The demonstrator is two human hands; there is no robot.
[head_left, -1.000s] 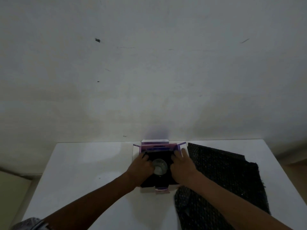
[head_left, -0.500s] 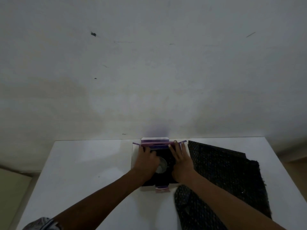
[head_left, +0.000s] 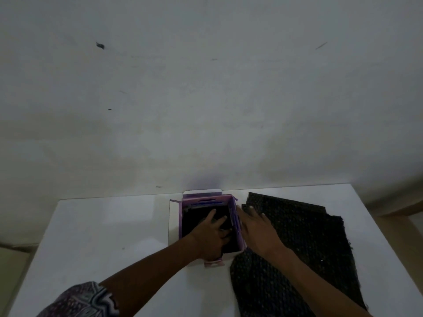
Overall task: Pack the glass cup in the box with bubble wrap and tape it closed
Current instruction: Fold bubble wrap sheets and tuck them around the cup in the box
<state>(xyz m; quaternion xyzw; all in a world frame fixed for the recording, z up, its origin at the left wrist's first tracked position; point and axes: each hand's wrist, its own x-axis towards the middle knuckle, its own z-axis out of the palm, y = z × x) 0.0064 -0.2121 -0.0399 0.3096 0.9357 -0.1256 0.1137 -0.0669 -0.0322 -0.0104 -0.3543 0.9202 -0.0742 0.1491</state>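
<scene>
A small open box (head_left: 238, 232) with purple inner walls and white flaps stands at the table's far middle, lined with black bubble wrap. My left hand (head_left: 211, 234) lies inside it, fingers spread and pressing down on the dark wrap. The glass cup is hidden under that hand. My right hand (head_left: 256, 227) rests flat and open just outside the box's right wall, on the edge of a large black bubble wrap sheet (head_left: 304, 243).
The white table (head_left: 109, 236) stands against a plain pale wall. The black sheet covers most of the table's right half and reaches its near edge. No tape is in view.
My right hand came out of the box and moved right onto the black sheet. My left hand shifted over the cup, which showed between the hands before and is now covered.
</scene>
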